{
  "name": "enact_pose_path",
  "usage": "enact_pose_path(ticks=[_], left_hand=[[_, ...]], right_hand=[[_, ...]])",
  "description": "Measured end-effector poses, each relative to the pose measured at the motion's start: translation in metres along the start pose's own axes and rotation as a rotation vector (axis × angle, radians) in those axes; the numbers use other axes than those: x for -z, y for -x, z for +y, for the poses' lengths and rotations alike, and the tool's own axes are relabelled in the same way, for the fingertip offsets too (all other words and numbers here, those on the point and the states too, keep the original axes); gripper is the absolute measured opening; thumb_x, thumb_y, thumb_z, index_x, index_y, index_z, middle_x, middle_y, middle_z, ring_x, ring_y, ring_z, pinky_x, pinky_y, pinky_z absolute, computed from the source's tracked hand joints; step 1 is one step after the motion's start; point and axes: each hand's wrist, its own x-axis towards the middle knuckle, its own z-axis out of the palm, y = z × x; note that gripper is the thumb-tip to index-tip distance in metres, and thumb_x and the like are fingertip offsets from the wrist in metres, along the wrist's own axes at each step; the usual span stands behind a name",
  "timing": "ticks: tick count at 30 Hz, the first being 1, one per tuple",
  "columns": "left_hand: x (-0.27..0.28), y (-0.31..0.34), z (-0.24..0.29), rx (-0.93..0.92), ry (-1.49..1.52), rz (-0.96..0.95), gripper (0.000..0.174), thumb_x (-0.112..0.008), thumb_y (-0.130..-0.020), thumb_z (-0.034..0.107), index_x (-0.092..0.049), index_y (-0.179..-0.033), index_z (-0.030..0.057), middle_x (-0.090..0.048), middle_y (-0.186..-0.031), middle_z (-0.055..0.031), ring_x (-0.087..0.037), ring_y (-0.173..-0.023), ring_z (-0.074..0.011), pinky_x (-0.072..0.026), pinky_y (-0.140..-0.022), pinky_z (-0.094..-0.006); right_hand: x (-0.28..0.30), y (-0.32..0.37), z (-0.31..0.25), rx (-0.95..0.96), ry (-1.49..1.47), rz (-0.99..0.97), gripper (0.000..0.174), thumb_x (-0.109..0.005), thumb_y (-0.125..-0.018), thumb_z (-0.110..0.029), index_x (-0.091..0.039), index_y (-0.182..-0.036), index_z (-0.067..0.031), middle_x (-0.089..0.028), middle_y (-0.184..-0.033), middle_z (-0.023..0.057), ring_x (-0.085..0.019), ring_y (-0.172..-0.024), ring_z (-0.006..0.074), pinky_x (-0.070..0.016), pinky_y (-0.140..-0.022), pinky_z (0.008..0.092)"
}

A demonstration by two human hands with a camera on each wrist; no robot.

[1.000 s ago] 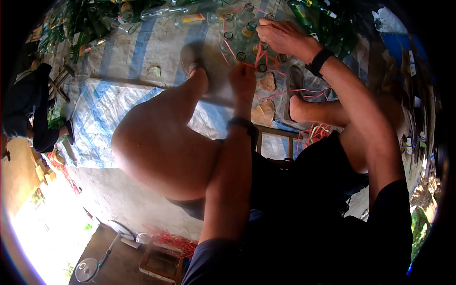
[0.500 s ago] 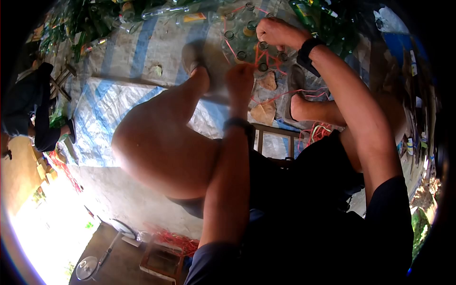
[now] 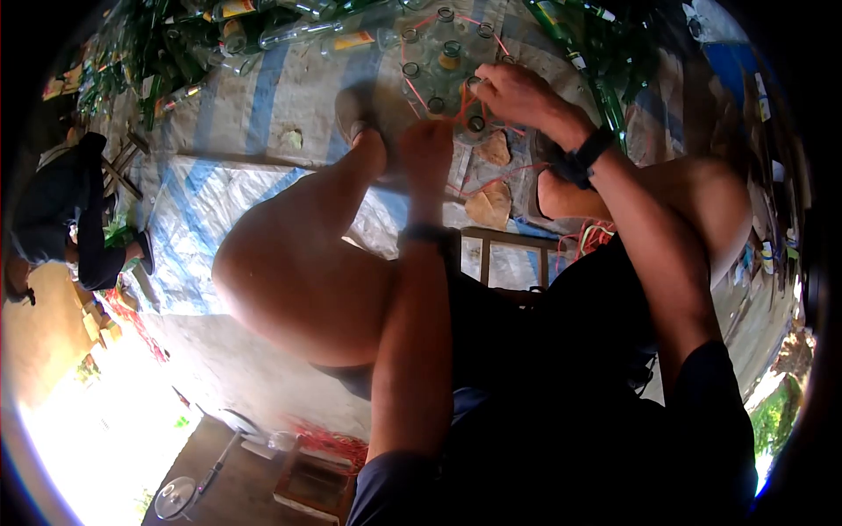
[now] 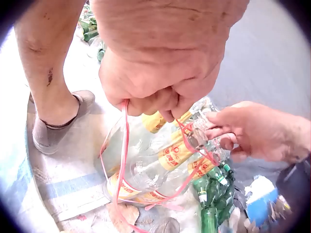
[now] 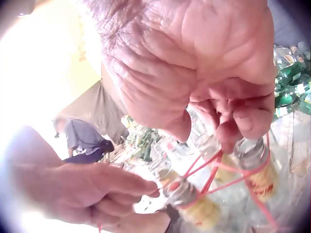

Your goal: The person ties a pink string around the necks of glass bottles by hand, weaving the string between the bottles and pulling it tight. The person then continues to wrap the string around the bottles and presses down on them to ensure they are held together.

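Clear glass bottles (image 3: 450, 53) with yellow labels stand upright in a bunch on the ground sheet, a red plastic string (image 4: 121, 162) passing round them and between their necks. My left hand (image 3: 427, 147), at the near side of the bunch, grips the string in curled fingers; strands run taut from it to the necks. My right hand (image 3: 524, 96) is at the right side of the bunch, its thumb and curled fingers around a bottle neck (image 5: 208, 146). Red strands (image 5: 214, 170) pass just under those fingertips. The palm hides part of this grip.
Green bottles (image 3: 605, 96) lie in a heap at the far right, more bottles (image 3: 184, 53) at the far left. Dry leaves (image 3: 488, 204) and a small wooden frame (image 3: 504, 237) lie near my feet. Another person (image 3: 66, 210) bends over at the left.
My left hand has moved slightly left and toward me, drawing the string. My right hand has shifted a little down and right and loosened from a tight fist. My head view has tilted slightly.
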Motion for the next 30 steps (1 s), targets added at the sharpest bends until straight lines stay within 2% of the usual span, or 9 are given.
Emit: enact_pose_path(ticks=[1,3,4,12,14,16,18,21,30], left_hand=[[0.003,0.000,0.000,-0.003,-0.006,-0.007,0.027,-0.061,-0.082,0.022,-0.069,-0.074,-0.0015,-0.064,-0.067,-0.0199,-0.066,-0.062,-0.0327,-0.0495,-0.062,-0.0417],[0.010,-0.002,0.004,-0.002,0.022,-0.063,0.028,-0.070,-0.083,0.023,-0.073,-0.084,-0.0043,-0.070,-0.067,-0.0086,-0.064,-0.062,-0.0104,-0.0510,-0.058,-0.0313],[0.011,-0.004,0.008,-0.010,0.019,-0.071,0.028,-0.070,-0.083,0.023,-0.073,-0.084,-0.0043,-0.070,-0.067,-0.0086,-0.064,-0.062,-0.0104,-0.0510,-0.058,-0.0313],[0.019,-0.006,0.029,-0.173,-0.294,0.000,0.019,-0.065,-0.078,0.018,-0.074,-0.080,0.0010,-0.067,-0.064,-0.0149,-0.066,-0.058,-0.0183,-0.0519,-0.058,-0.0334],[0.019,-0.007,0.026,-0.137,-0.278,0.000,0.019,-0.065,-0.077,0.018,-0.074,-0.078,0.0017,-0.066,-0.064,-0.0157,-0.067,-0.058,-0.0207,-0.0522,-0.059,-0.0347],[0.019,-0.007,0.031,-0.106,-0.258,-0.004,0.019,-0.064,-0.077,0.019,-0.073,-0.077,0.0024,-0.066,-0.064,-0.0164,-0.068,-0.059,-0.0231,-0.0525,-0.059,-0.0359],[0.021,-0.006,0.032,-0.241,-0.174,0.057,0.019,-0.065,-0.076,0.020,-0.073,-0.075,0.0024,-0.067,-0.065,-0.0168,-0.069,-0.060,-0.0264,-0.0526,-0.059,-0.0385],[0.023,-0.007,0.027,-0.303,-0.337,0.052,0.019,-0.058,-0.081,0.016,-0.070,-0.071,0.0068,-0.068,-0.069,-0.0141,-0.067,-0.061,-0.0322,-0.0544,-0.058,-0.0415],[0.030,-0.013,0.029,-0.272,-0.419,-0.023,0.020,-0.063,-0.079,0.021,-0.072,-0.077,0.0033,-0.066,-0.071,-0.0197,-0.068,-0.066,-0.0353,-0.0527,-0.062,-0.0433]], right_hand=[[-0.010,0.012,-0.004,0.081,0.056,0.133,0.038,-0.058,-0.089,-0.034,-0.060,-0.099,0.0020,-0.064,-0.100,0.0232,-0.064,-0.098,0.0388,-0.0523,-0.083,0.0472],[-0.019,0.031,-0.017,0.092,0.123,0.230,0.042,-0.061,-0.088,-0.037,-0.058,-0.101,0.0029,-0.062,-0.103,0.0223,-0.063,-0.100,0.0384,-0.0527,-0.083,0.0475],[-0.019,0.036,-0.027,0.111,0.197,0.322,0.046,-0.063,-0.087,-0.039,-0.057,-0.103,0.0039,-0.061,-0.106,0.0214,-0.063,-0.102,0.0379,-0.0531,-0.082,0.0479],[-0.027,0.028,-0.040,0.085,0.262,0.337,0.052,-0.071,-0.081,-0.041,-0.057,-0.101,0.0049,-0.060,-0.101,0.0212,-0.063,-0.096,0.0376,-0.0536,-0.075,0.0469],[-0.033,0.026,-0.040,0.050,0.214,0.412,0.039,-0.075,-0.077,-0.030,-0.054,-0.094,-0.0022,-0.057,-0.092,0.0171,-0.060,-0.091,0.0346,-0.0507,-0.072,0.0464],[-0.038,0.026,-0.042,0.044,0.231,0.428,0.045,-0.074,-0.077,-0.035,-0.055,-0.097,0.0001,-0.059,-0.094,0.0181,-0.062,-0.091,0.0351,-0.0504,-0.073,0.0460],[-0.038,0.026,-0.041,0.035,0.250,0.446,0.051,-0.074,-0.077,-0.040,-0.057,-0.100,0.0025,-0.060,-0.097,0.0190,-0.063,-0.091,0.0357,-0.0501,-0.074,0.0456],[-0.038,0.027,-0.043,0.024,0.196,0.430,0.047,-0.074,-0.077,-0.037,-0.056,-0.100,0.0011,-0.060,-0.095,0.0181,-0.062,-0.091,0.0352,-0.0490,-0.076,0.0461],[-0.040,0.026,-0.044,-0.008,0.192,0.455,0.038,-0.072,-0.074,-0.023,-0.056,-0.099,-0.0011,-0.060,-0.095,0.0183,-0.063,-0.088,0.0347,-0.0493,-0.074,0.0457]])
